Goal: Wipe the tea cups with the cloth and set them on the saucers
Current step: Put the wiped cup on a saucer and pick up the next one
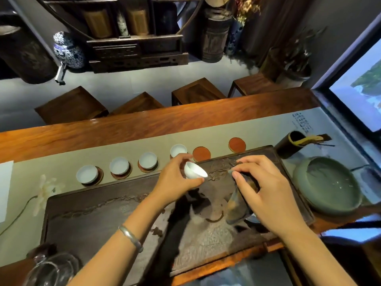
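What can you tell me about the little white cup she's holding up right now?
The white cup is a small, handleless bowl-shaped tea cup, glossy like porcelain. The left hand pinches it by its base and wall, tipped on its side with the mouth facing right toward the cloth gripped in the right hand. It hangs above the dark carved tray, not touching the cloth.

**Count on the tabletop**

Five white tea cups: four on saucers (87, 174) (119, 166) (147, 160) (178, 150), one in hand (194, 170). Two bare red saucers (201, 153) (237, 144). One dark cloth (239, 201). One carved tray (99, 211). One green bowl (327, 184). Four wooden stools (70, 105) (137, 104) (196, 91) (250, 84).
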